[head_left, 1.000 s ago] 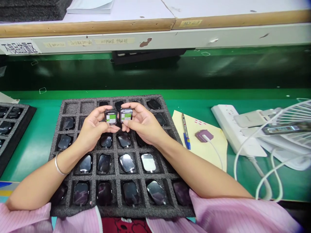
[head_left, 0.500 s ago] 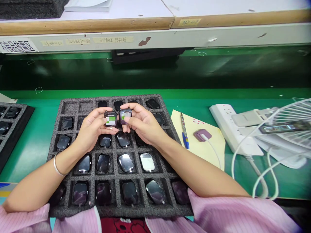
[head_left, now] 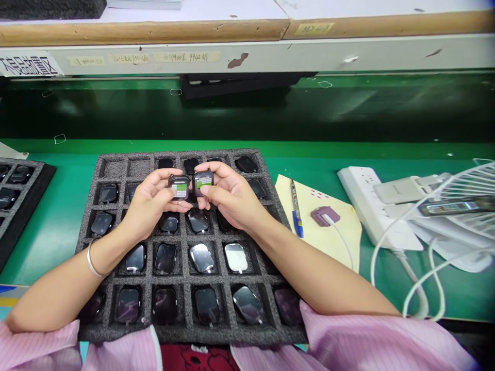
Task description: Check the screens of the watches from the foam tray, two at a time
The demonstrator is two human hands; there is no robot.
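Note:
My left hand is closed around a small dark square watch body with a green and white label facing me. My right hand grips a second, similar watch body, tilted a little, with its thumb across the lower edge. The two pieces are held side by side, almost touching, above the upper rows of a dark foam tray. The tray's cells hold several more dark glossy watch bodies. Both forearms rest over the tray's lower rows.
A second foam tray with parts lies at the left. To the right lie a yellow paper with a blue pen and a purple charging puck, a white power strip, white cables and a fan grille. A shelf edge runs overhead.
The right-hand piece has tipped slightly and the thumb has slid over its lower edge. Both hands stay in place above the tray; the view shifted a little.

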